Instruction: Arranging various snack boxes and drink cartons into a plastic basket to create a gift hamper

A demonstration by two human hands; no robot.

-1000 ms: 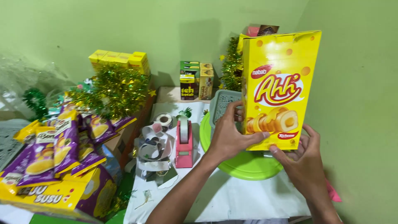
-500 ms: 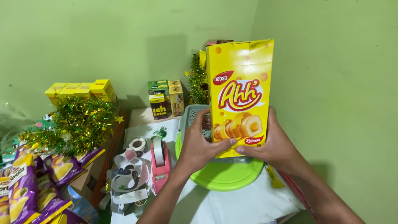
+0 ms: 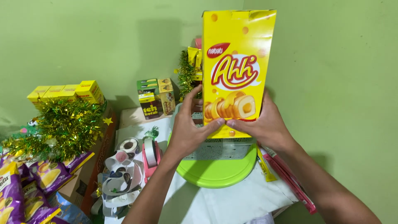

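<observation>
I hold a tall yellow snack box (image 3: 238, 62) upright in front of me, above the table. My left hand (image 3: 188, 128) grips its lower left edge, thumb on the front. My right hand (image 3: 263, 124) grips its lower right corner, thumb meeting the left one near the box's bottom. Just below the box lies a pale mesh basket (image 3: 219, 148) resting on a round lime-green plate (image 3: 217, 172).
A pink tape dispenser (image 3: 150, 155) and ribbon rolls (image 3: 124, 166) lie left of the plate on a white cloth (image 3: 232, 203). Gold-green tinsel (image 3: 66, 124), yellow boxes (image 3: 66, 92) and purple snack bags (image 3: 29, 186) fill the left. Small green boxes (image 3: 155, 97) stand by the wall.
The yellow box has shifted left and toward the middle of the view, and both hands now hold it lower down with thumbs close together. The view has swung rightward.
</observation>
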